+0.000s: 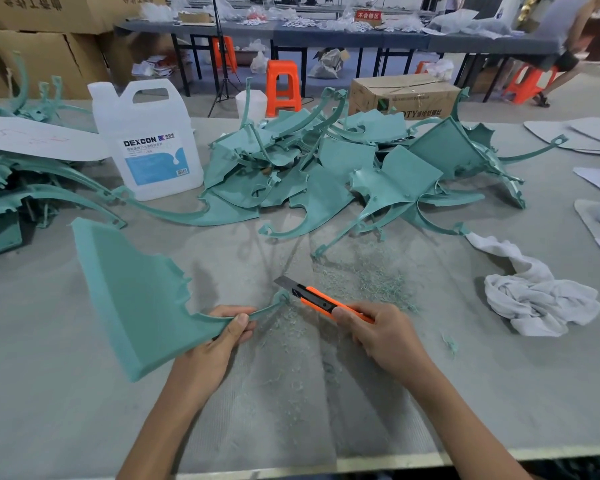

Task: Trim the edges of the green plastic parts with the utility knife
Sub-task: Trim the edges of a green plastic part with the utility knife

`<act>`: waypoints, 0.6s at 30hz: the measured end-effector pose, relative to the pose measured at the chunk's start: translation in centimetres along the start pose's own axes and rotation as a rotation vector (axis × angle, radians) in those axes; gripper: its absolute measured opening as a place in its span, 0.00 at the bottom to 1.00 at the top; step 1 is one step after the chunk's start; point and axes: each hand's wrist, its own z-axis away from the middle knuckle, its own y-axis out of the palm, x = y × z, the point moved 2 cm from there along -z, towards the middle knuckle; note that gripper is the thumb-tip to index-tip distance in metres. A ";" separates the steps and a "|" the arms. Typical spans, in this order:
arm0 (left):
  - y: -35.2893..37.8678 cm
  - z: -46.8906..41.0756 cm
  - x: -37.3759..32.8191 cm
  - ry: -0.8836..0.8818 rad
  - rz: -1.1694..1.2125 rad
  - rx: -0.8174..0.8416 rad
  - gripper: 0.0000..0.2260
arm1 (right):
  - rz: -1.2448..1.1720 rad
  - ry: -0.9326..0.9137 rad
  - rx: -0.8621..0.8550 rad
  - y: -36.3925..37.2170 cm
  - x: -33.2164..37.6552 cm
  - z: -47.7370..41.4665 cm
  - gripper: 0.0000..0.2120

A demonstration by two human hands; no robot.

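- Right hand [378,332]: fingers curled round the orange utility knife [321,299], blade out and pointing up and to the left.
- Left hand [227,329]: thumb and fingers pinch the thin curved arm of one green plastic part [136,296]. Its broad panel is lifted off the table [499,393], to the left.
- Blade: just beside the arm's looped tip; I cannot confirm contact.
- Step, as I judge it: trimming flash at the end of this arm.
- Next move calls for a shallow, steady stroke along the edge, directed away from the left fingers.
- Beyond: green shavings [368,282], pile of further green parts [326,174], white rag [534,299] to the right, white jug [146,140] behind.
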 end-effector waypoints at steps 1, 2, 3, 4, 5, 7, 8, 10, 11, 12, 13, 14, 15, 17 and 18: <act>0.0 0.0 0.0 -0.002 -0.001 -0.002 0.09 | 0.006 -0.002 -0.009 0.1 0.1 0.0 0.09; 0.0 0.0 -0.1 -0.001 -0.008 -0.004 0.09 | 0.015 -0.009 -0.020 0.2 0.1 0.0 0.09; 0.0 0.0 -0.1 -0.001 -0.015 -0.007 0.09 | 0.026 -0.014 -0.029 0.2 0.1 0.1 0.09; 0.0 0.0 -0.2 0.000 -0.022 -0.010 0.09 | 0.034 -0.014 -0.036 0.2 0.1 0.1 0.09; 0.0 0.1 -0.2 -0.001 -0.023 -0.013 0.09 | 0.040 -0.008 -0.036 0.1 0.1 0.1 0.09; 0.0 0.1 -0.3 -0.012 -0.017 -0.017 0.09 | 0.059 0.014 -0.041 0.1 0.3 0.1 0.09; -0.1 0.2 -0.4 -0.020 -0.006 -0.024 0.08 | 0.079 0.026 -0.054 0.2 0.3 0.1 0.11; 0.1 0.3 -0.9 -0.030 0.050 -0.047 0.07 | 0.099 0.054 -0.116 0.3 0.2 0.2 0.16; 0.4 0.5 -1.1 -0.034 0.092 -0.061 0.07 | 0.048 0.070 -0.144 0.3 0.3 0.4 0.16; 0.8 0.8 -1.5 -0.039 0.136 -0.080 0.07 | -0.080 0.088 -0.168 0.2 0.4 0.7 0.14; 1.4 1.1 -2.0 -0.045 0.185 -0.091 0.08 | -0.273 0.106 -0.183 0.3 0.7 1.0 0.12; 2.1 1.4 -2.4 -0.056 0.241 -0.095 0.08 | -0.475 0.127 -0.184 0.4 1.1 1.3 0.12; 3.1 1.7 -2.7 -0.076 0.293 -0.087 0.07 | -0.636 0.138 -0.171 0.5 1.6 1.7 0.14; 5.0 2.4 -3.2 -0.109 0.341 -0.051 0.05 | -0.801 0.137 -0.125 0.9 2.5 2.3 0.21; 5.8 2.7 -3.3 -0.125 0.351 -0.026 0.06 | -0.853 0.129 -0.104 1.0 3.0 2.5 0.21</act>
